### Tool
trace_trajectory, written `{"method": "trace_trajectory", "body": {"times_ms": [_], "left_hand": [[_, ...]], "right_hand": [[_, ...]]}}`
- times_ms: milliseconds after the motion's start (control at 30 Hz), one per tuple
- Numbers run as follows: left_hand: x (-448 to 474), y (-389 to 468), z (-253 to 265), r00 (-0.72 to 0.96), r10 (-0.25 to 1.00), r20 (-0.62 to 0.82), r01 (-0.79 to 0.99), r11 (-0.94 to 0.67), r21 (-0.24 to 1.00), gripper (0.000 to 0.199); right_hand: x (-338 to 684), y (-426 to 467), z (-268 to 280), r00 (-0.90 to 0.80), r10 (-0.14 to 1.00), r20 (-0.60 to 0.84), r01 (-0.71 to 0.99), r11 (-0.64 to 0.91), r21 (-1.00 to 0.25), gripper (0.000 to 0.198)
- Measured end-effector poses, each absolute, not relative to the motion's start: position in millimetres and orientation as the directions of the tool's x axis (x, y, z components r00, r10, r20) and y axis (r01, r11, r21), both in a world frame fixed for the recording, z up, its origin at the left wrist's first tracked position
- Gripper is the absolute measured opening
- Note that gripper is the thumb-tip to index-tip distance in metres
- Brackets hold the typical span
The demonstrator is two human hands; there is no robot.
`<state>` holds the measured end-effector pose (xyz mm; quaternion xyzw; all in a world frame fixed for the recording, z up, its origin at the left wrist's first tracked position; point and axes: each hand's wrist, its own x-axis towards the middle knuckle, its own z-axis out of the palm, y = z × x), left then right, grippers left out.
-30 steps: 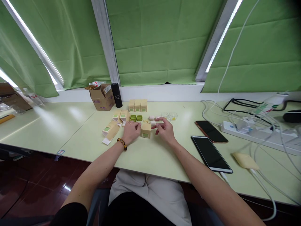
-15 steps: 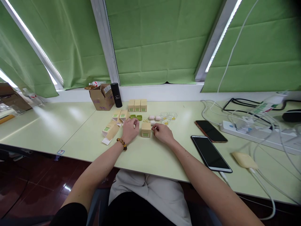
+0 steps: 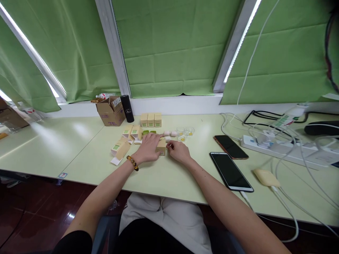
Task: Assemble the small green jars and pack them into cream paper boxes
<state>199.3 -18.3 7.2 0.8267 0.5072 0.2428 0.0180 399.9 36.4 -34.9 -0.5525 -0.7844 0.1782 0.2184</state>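
A small kraft-paper box (image 3: 161, 146) with a green label stands upright on the table between my hands. My left hand (image 3: 149, 146), with a beaded bracelet at the wrist, holds it from the left; the fingers reach along its back upper edge, the thumb lies low at the front. Close to the box's right side, my right hand (image 3: 178, 151) has its fingers curled and pinched; what they hold, if anything, is hidden. Behind are pale pink cylinders (image 3: 170, 133), clear containers with yellow bits (image 3: 182, 134) and green pieces (image 3: 146, 132), partly covered by my left hand.
Three closed boxes (image 3: 150, 120) stand in a row at the back. Opened boxes (image 3: 120, 148) lie at left. A carton (image 3: 110, 112) and black bottle (image 3: 127, 108) stand by the wall. Two phones (image 3: 231, 171), a power strip (image 3: 280, 148) and tangled cables occupy the right.
My left hand has moved right onto the box, its fingers stretching across the back. My right hand stays by the box's right side. The whole view has shifted slightly.
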Motion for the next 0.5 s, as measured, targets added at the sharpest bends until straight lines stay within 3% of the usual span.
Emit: {"method": "trace_trajectory", "body": {"times_ms": [367,500], "left_hand": [[209,-3,50,0.462,0.88,0.109,0.883,-0.468,0.034,0.057],[212,17,79,0.409,0.895,0.178,0.905,-0.422,0.046,0.06]], "right_hand": [[398,32,-30,-0.298,0.949,0.107,0.81,0.31,-0.497,0.019],[395,29,-28,-0.294,0.95,0.108,0.814,0.308,-0.492,0.021]]}}
